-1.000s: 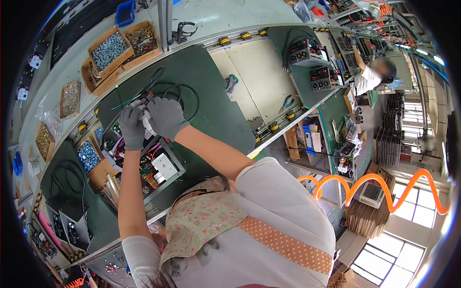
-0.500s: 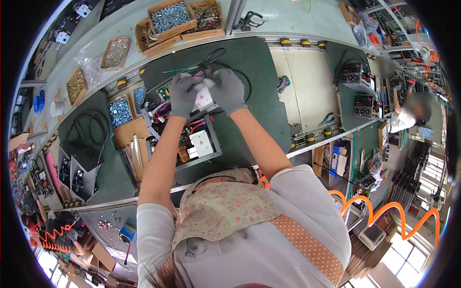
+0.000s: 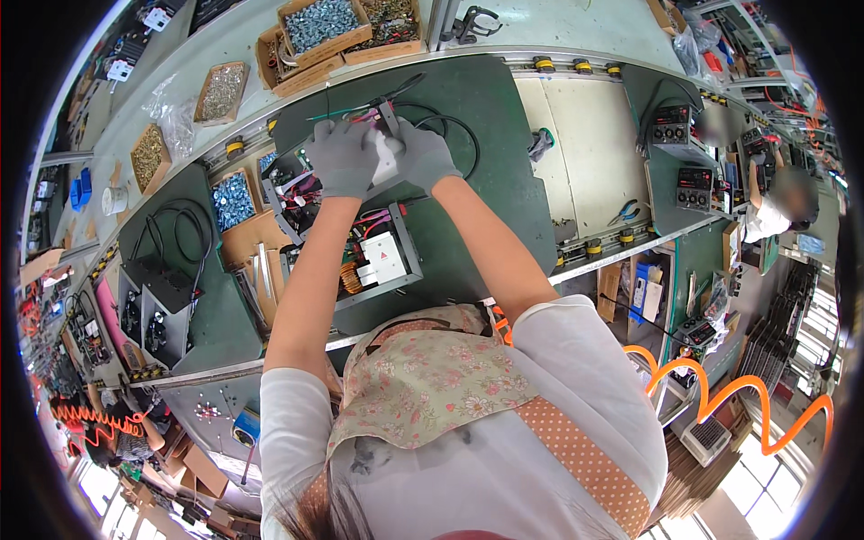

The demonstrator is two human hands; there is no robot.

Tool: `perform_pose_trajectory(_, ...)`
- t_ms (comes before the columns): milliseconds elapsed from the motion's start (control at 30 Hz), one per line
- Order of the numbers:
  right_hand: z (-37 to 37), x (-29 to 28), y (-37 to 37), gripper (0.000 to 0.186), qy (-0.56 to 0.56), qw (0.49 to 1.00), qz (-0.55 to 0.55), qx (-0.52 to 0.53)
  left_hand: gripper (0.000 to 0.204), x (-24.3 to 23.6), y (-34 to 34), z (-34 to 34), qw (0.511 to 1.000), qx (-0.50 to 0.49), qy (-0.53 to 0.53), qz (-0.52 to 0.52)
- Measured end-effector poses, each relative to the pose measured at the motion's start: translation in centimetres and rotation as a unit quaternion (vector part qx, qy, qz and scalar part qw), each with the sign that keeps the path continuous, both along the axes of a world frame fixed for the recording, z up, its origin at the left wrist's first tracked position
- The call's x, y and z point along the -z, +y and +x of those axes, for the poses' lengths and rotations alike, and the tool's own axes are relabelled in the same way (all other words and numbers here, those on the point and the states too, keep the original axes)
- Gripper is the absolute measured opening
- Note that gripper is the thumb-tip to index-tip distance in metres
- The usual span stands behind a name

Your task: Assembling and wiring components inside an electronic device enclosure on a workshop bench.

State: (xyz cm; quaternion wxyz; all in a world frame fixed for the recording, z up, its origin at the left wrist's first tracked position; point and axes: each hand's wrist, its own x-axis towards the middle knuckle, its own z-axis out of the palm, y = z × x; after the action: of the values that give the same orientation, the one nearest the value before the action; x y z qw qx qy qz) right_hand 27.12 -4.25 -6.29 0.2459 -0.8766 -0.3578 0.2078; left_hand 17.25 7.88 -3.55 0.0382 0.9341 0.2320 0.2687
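Note:
Both my hands wear grey gloves at the top of an open electronic unit [image 3: 403, 243] on a dark green board [image 3: 490, 243]. My left hand [image 3: 344, 160] is closed on the left side of a white-and-grey part [image 3: 385, 160] with pink leads at its top. My right hand [image 3: 421, 155] grips its right side; the fingertips of both are partly hidden. Black cable loops [image 3: 463, 135] lie beyond my right hand. Below, inside the metal frame, sit a white block [image 3: 382, 259] and a copper coil [image 3: 350, 277]. A tray of zinc-coloured hardware [image 3: 232, 202] is left of the unit.
A shelf behind holds cardboard boxes of fasteners [image 3: 322, 36]. Pliers [image 3: 623, 212] lie on the conveyor at right, beside more units [image 3: 693, 189]. A black housing [image 3: 162, 279] sits at left. An orange coiled hose [image 3: 765, 405] hangs at lower right. A co-worker [image 3: 769, 211] works at far right.
My view has swung, shifting the bench rightward in the picture. My hands have moved slightly up and away with the white part, and more of the unit below shows.

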Motion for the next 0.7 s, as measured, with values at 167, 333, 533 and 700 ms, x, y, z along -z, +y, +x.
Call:
perform_pose_trajectory(167, -0.2, 0.1, -0.1, 0.050, 0.000, 1.000, -0.006, 0.019, 0.012, -0.8, 0.8, 1.0, 0.990, 0.021, 0.139, 0.032)
perform_pose_trajectory(333, -0.3, -0.1, 0.2, 0.047, 0.010, 0.999, -0.005, 0.033, 0.012, -0.8, 1.1, 1.3, 0.989, 0.010, 0.147, -0.010)
perform_pose_trajectory(533, -0.4, 0.4, -0.1, 0.047, -0.010, 0.999, -0.002, 0.034, 0.014, -0.1, 0.8, 1.4, 0.989, 0.022, 0.147, -0.015)
perform_pose_trajectory(700, -0.2, 0.5, -0.4, 0.048, -0.032, 0.999, 0.004, 0.018, 0.012, 0.8, 0.3, 1.5, 0.998, 0.010, 0.056, -0.020)
